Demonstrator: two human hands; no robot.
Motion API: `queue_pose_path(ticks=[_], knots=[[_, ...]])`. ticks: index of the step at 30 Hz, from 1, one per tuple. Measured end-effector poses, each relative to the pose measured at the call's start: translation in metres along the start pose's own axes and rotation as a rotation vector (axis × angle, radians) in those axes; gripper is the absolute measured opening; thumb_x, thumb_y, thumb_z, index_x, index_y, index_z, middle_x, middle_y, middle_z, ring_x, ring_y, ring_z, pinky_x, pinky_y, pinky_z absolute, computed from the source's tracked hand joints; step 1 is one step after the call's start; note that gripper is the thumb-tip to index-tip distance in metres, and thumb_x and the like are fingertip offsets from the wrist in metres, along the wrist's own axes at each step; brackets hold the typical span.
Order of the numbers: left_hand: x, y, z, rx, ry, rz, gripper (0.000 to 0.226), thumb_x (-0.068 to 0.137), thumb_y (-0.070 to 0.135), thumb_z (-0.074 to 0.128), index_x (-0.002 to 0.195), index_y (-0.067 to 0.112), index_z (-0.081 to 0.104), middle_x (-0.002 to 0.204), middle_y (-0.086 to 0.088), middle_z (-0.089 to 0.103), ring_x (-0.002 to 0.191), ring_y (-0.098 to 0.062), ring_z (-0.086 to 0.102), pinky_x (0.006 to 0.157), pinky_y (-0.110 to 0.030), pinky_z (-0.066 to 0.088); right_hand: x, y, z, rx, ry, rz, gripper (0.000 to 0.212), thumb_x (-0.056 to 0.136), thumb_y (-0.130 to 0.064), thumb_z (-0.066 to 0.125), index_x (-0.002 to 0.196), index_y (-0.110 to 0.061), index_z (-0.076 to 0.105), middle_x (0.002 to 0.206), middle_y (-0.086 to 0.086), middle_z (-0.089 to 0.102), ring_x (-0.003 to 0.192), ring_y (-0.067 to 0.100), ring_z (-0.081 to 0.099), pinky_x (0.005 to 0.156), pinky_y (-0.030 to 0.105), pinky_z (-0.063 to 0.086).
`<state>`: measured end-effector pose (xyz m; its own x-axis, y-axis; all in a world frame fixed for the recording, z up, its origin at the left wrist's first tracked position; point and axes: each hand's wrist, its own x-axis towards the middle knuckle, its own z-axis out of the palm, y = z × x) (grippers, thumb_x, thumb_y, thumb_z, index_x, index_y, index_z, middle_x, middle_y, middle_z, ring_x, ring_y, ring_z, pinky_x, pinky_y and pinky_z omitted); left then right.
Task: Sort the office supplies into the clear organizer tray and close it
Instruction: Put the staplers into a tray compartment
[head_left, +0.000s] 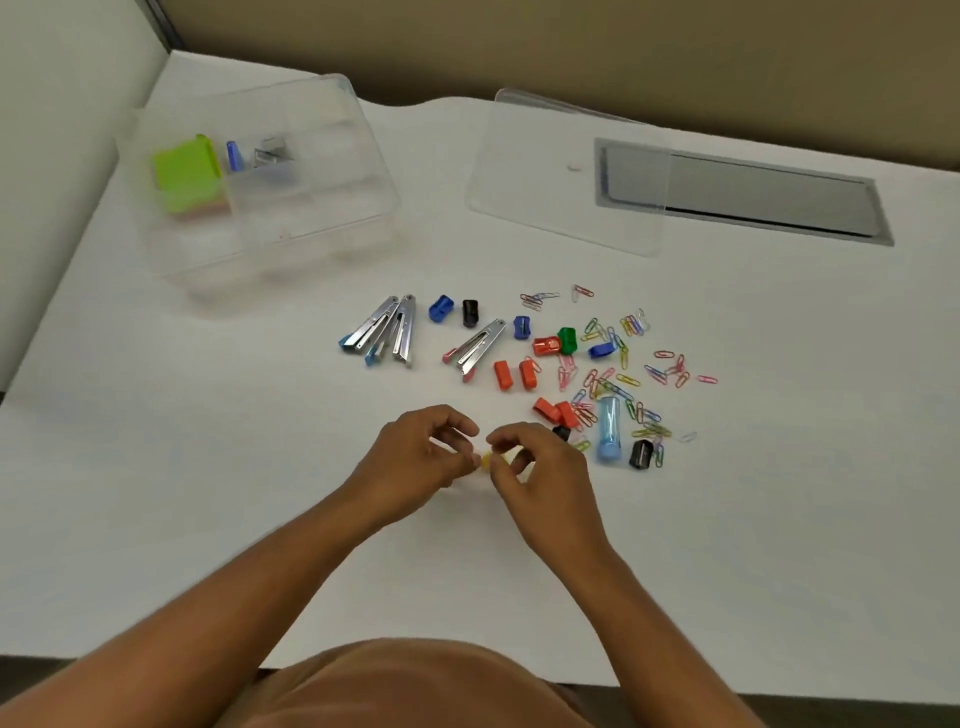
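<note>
Both hands' grip (485, 460) pinching small yellow piece (487, 460), scattered paper clips (618, 384) beyond, open tray (311, 244) far left

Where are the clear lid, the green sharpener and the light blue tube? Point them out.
clear lid (566, 171), head view, middle of its flat panel.
green sharpener (567, 340), head view, its top face.
light blue tube (608, 426), head view, mid-body.

1. The table (208, 467) is plain white.
2. The organizer tray (332, 228) and its lid (545, 171) are clear.
3. A lime-green block (184, 174) sits in the tray.
4. The staple removers (384, 330) are silver with blue or pink tips.
5. The pencil sharpeners (527, 374) are orange, blue, black and green.
6. The paper clips (618, 384) are mixed colours.
7. A tube (608, 428) is light blue.
8. The item (487, 461) between the hands is yellow.
</note>
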<state>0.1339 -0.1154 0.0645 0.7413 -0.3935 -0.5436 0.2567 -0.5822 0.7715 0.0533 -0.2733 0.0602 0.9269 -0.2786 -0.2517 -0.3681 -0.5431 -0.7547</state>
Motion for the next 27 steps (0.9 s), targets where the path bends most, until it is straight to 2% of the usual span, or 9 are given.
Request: queue_pose_path(ticks=[3, 5, 7, 12, 16, 19, 22, 24, 27], knots=[[0.019, 0.006, 0.016, 0.283, 0.266, 0.153, 0.037, 0.091, 0.029, 0.078, 0.125, 0.028, 0.065, 0.125, 0.008, 0.062, 0.098, -0.01, 0.067, 0.081, -0.021, 0.054, 0.008, 0.012, -0.028, -0.018, -0.003, -0.014, 0.018, 0.095, -0.024, 0.07, 0.113, -0.031, 0.069, 0.106, -0.02, 0.064, 0.087, 0.002, 0.063, 0.072, 0.014, 0.054], [0.042, 0.007, 0.02, 0.483, 0.432, 0.223, 0.051, 0.092, 0.033, 0.075, 0.139, 0.027, 0.056, 0.14, 0.002, 0.054, 0.12, -0.019, 0.059, 0.093, -0.031, 0.053, 0.013, 0.019, -0.04, -0.023, -0.005, -0.059, 0.019, 0.095, -0.022, 0.07, 0.112, -0.03, 0.069, 0.105, -0.018, 0.066, 0.087, 0.004, 0.063, 0.074, 0.018, 0.056], [0.065, 0.011, 0.022, 0.601, 0.501, 0.193, 0.06, 0.094, 0.036, 0.072, 0.148, 0.023, 0.049, 0.149, -0.004, 0.049, 0.136, -0.026, 0.048, 0.1, -0.04, 0.051, 0.014, 0.024, -0.049, -0.018, -0.017, -0.097, 0.019, 0.094, -0.021, 0.07, 0.11, -0.031, 0.07, 0.101, -0.019, 0.066, 0.086, 0.006, 0.064, 0.077, 0.022, 0.057], [0.088, 0.006, 0.028, 0.661, 0.536, 0.184, 0.044, 0.098, 0.035, 0.066, 0.139, 0.019, 0.059, 0.128, -0.005, 0.064, 0.125, -0.028, 0.051, 0.092, -0.036, 0.049, 0.004, 0.038, -0.058, 0.047, -0.069, -0.101, 0.016, 0.094, -0.022, 0.07, 0.106, -0.033, 0.071, 0.103, -0.022, 0.067, 0.09, 0.003, 0.064, 0.073, 0.014, 0.055], [0.067, 0.006, 0.027, 0.341, 0.699, 0.24, 0.033, 0.093, 0.031, 0.073, 0.125, 0.021, 0.072, 0.112, 0.001, 0.068, 0.11, -0.02, 0.06, 0.089, -0.032, 0.052, -0.002, 0.045, -0.056, 0.103, -0.065, -0.099, 0.019, 0.095, -0.024, 0.07, 0.105, -0.041, 0.066, 0.098, -0.028, 0.064, 0.099, -0.006, 0.059, 0.069, 0.004, 0.05], [0.03, 0.013, 0.025, -0.038, 0.787, 0.234, 0.028, 0.093, 0.022, 0.072, 0.121, 0.025, 0.072, 0.11, 0.004, 0.069, 0.103, -0.014, 0.067, 0.088, -0.033, 0.059, -0.001, 0.041, -0.054, 0.166, -0.008, -0.137, 0.026, 0.095, -0.019, 0.069, 0.111, -0.039, 0.064, 0.099, -0.026, 0.064, 0.099, 0.0, 0.06, 0.071, 0.011, 0.053], [0.0, 0.021, 0.019, -0.687, 0.675, 0.168, 0.029, 0.097, 0.013, 0.067, 0.125, 0.02, 0.061, 0.101, -0.007, 0.065, 0.101, -0.027, 0.076, 0.089, -0.04, 0.061, 0.004, 0.026, -0.05, 0.203, -0.022, -0.182, 0.028, 0.096, -0.018, 0.067, 0.113, -0.04, 0.062, 0.101, -0.025, 0.064, 0.097, 0.001, 0.06, 0.071, 0.014, 0.054], [-0.013, 0.02, 0.011, -1.085, 0.564, 0.047, 0.017, 0.098, 0.017, 0.066, 0.115, 0.016, 0.063, 0.092, -0.008, 0.062, 0.096, -0.03, 0.077, 0.083, -0.041, 0.063, 0.014, 0.013, -0.042, 0.2, -0.065, -0.219, 0.026, 0.097, -0.018, 0.066, 0.115, -0.037, 0.063, 0.103, -0.02, 0.066, 0.093, 0.002, 0.062, 0.068, 0.011, 0.051], [-0.025, 0.008, 0.0, -1.258, 0.483, -0.112, 0.02, 0.093, 0.037, 0.072, 0.104, 0.021, 0.067, 0.086, 0.0, 0.062, 0.074, -0.015, 0.068, 0.069, -0.031, 0.055, 0.045, -0.007, -0.021, 0.032, -0.117, -0.359, 0.026, 0.099, -0.017, 0.062, 0.122, -0.028, 0.065, 0.113, -0.012, 0.065, 0.093, 0.004, 0.061, 0.074, 0.01, 0.047]])
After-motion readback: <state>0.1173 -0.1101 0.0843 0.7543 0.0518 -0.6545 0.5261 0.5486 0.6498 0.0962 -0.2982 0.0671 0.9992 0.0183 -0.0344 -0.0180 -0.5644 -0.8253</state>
